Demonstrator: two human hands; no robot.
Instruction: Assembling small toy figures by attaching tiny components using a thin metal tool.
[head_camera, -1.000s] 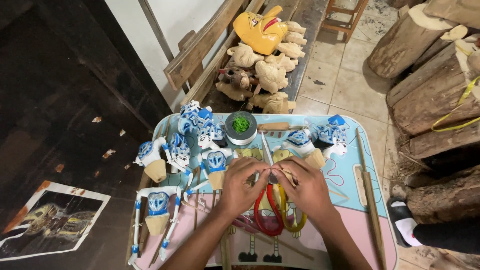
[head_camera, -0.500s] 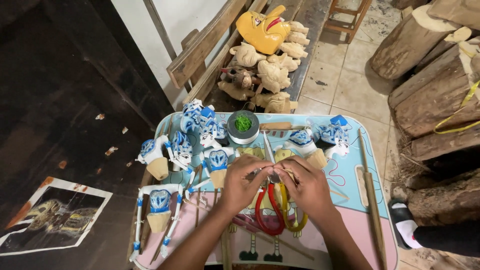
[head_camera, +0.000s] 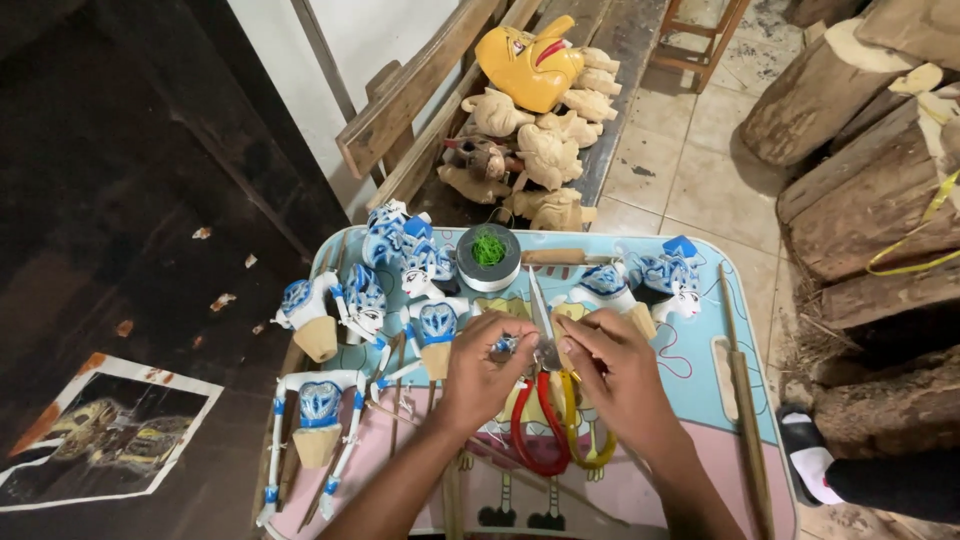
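Note:
My left hand (head_camera: 482, 372) and my right hand (head_camera: 612, 375) meet over the middle of a small light-blue and pink table (head_camera: 705, 400). The left fingers pinch a small blue and white puppet piece (head_camera: 505, 346). The right fingertips close in beside it; what they pinch is too small to tell. Under the hands lie red-handled scissors (head_camera: 533, 440) and yellow-handled scissors (head_camera: 583, 440), blades pointing away from me. Blue and white wooden puppets (head_camera: 405, 270) lie to the left, with one armed puppet body (head_camera: 318, 412) at the near left.
A tape roll with green thread inside (head_camera: 488, 256) stands at the table's far side, next to a wooden-handled tool (head_camera: 556, 257). Two more puppet heads (head_camera: 655, 280) lie right. Unpainted carved figures (head_camera: 545, 150) and a yellow mask (head_camera: 528, 62) sit beyond. Logs (head_camera: 860, 170) are right.
Both hands stay together over the scissors; the fingers have shifted slightly around the small piece. The view has drifted a little.

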